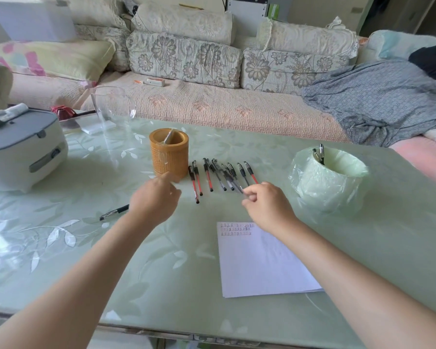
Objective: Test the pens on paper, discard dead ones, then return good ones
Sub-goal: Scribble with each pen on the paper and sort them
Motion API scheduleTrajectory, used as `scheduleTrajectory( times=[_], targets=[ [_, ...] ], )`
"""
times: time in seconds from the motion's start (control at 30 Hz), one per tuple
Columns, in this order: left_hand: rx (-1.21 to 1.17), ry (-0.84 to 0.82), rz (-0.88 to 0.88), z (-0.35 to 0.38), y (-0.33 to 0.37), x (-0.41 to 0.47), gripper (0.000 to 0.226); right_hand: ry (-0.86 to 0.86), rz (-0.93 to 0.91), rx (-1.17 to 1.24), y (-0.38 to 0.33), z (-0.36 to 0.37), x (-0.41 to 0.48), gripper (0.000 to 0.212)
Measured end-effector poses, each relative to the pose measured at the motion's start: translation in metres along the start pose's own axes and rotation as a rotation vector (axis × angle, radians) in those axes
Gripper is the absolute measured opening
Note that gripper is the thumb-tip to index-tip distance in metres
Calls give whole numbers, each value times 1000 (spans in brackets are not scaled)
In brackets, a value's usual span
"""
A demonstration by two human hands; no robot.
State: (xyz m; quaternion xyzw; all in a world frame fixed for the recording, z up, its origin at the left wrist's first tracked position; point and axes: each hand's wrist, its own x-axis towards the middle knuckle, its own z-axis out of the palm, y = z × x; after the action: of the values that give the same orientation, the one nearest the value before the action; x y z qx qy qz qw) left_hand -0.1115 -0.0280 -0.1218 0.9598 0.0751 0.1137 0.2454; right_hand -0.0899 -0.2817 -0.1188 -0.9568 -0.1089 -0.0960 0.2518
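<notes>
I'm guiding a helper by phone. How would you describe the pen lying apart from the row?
Find the round tan woven pen holder on the pale green glass table. The clear pen with a black grip lies nearer you and to the holder's left, beside the left hand. It lies alone; the row of pens sits right of the holder.

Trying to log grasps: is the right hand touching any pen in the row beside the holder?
Touching. In the head view the right hand pinches the near end of a clear pen between thumb and fingertips, slightly motion-blurred.
</notes>
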Motion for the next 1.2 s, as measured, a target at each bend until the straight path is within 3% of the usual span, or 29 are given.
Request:
scheduleTrajectory(
  times=[0.13, 0.23, 0.5, 0.77, 1.0, 1.2],
  targets=[
    [374, -15, -51, -9, -30, -2, 41, 101, 175, 23, 12, 3, 18, 26],
    [468, -45, -106, -11, -41, -5, 38, 122, 229, 34, 18, 8, 29, 23],
    [323, -43, -29, -11, -41, -5, 35, 99, 220, 12, 17, 23, 36, 18],
    [156, -5, 187, -7, -11, -8, 25, 61, 122, 0, 13, 12, 31, 19],
    [-35, -46, 432, 2, 26, -18, 19, -69, -288, 40, -19, 1, 10, 37],
    [-132, -63, 539, 12, 51, -22, 19, -152, -344, 62, -15, -5, -2, 24]
  ],
)
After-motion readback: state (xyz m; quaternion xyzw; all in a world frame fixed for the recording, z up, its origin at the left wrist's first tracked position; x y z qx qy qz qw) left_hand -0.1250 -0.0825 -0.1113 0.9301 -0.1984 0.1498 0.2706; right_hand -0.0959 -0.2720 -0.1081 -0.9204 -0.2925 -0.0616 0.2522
